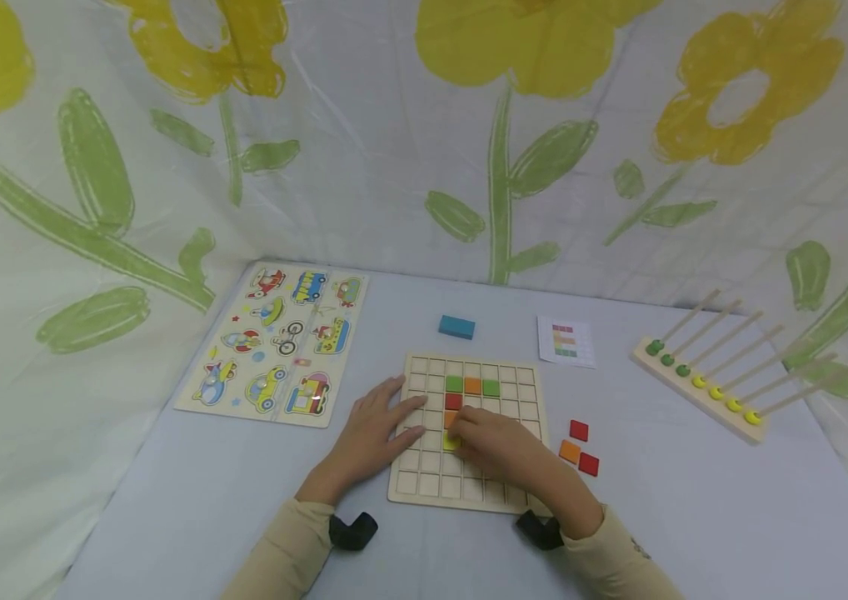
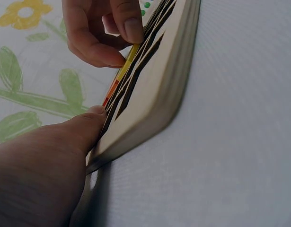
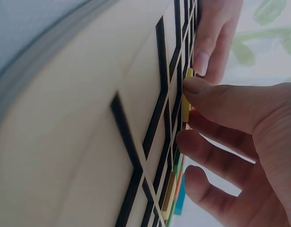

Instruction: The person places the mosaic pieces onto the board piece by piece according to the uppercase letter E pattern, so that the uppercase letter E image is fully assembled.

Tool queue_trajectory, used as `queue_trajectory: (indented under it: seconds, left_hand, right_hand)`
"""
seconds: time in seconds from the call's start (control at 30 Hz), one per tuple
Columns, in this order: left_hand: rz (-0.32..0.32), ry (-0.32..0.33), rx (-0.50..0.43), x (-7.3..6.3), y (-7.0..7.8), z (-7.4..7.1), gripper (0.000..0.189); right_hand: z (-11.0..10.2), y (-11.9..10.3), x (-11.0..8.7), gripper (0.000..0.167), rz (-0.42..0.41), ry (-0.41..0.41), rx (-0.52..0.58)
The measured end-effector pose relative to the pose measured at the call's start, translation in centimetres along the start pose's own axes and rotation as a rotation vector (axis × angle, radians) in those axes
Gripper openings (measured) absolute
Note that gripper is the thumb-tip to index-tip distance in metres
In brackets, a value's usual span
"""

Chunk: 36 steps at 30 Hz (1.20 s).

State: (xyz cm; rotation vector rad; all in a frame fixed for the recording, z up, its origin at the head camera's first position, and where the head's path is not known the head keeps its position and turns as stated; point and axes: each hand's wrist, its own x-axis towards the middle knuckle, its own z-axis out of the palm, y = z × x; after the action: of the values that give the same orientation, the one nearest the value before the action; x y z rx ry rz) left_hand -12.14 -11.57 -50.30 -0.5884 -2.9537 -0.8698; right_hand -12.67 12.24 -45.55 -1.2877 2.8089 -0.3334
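A wooden grid board [image 1: 461, 503] lies before me with coloured square tiles in its cells. My left hand [image 1: 373, 427] rests on the board's left edge, its fingers spread and fairly straight. The right hand [image 1: 502, 443] is bent over the grid and pinches a yellow tile [image 3: 187, 101] at the board, thumb on its near edge. Above that tile in the same column are an orange tile [image 1: 451, 419], a red tile [image 1: 454, 402] and a green tile [image 1: 454, 383]. Another orange tile [image 1: 472, 386] and green tile [image 1: 491, 387] continue the upper row. The right hand hides cells beneath it.
Loose red [image 1: 579, 430] and orange tiles [image 1: 570, 452] lie right of the board. Behind it are a blue block [image 1: 457, 327] and a pattern card [image 1: 566, 341]. A picture puzzle [image 1: 270, 342] lies left; a bead-peg stand [image 1: 701, 387] is at right.
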Motion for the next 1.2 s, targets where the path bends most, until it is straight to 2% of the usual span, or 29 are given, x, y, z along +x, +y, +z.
queue_trajectory:
  seconds: [0.27,0.4,0.53,0.7,0.87,1.03,1.2]
  left_hand:
    - [0.008,0.009,-0.008,0.0,0.1,0.1,0.05]
    - [0.02,0.025,-0.004,0.0,0.2,0.2,0.049]
    - [0.028,0.012,0.007,0.0,0.1,0.0,0.05]
    - [0.078,-0.027,0.012,0.4,-0.1,-0.6,0.052]
    - [0.087,-0.079,0.01,0.5,-0.6,-0.7,0.054]
    - [0.102,-0.069,0.021,0.6,-0.7,-0.6,0.053]
    - [0.115,-0.056,0.025,0.7,-0.6,-0.3,0.052]
  right_hand:
    - [-0.2,0.3,-0.5,0.021,0.03,-0.024,0.012]
    - [-0.4,1.2,-1.8,0.022,0.062,-0.02,0.012]
    - [-1.3,2.5,-3.5,0.022,0.092,0.012,0.038]
    - [-2.7,4.5,-5.8,0.022,0.243,0.007,0.068]
    - [-4.2,6.5,-7.3,0.027,0.377,-0.057,0.088]
    - [-5.3,8.4,-8.6,0.03,0.48,-0.092,0.133]
    - [-5.2,9.6,-9.3,0.03,0.618,-0.184,0.214]
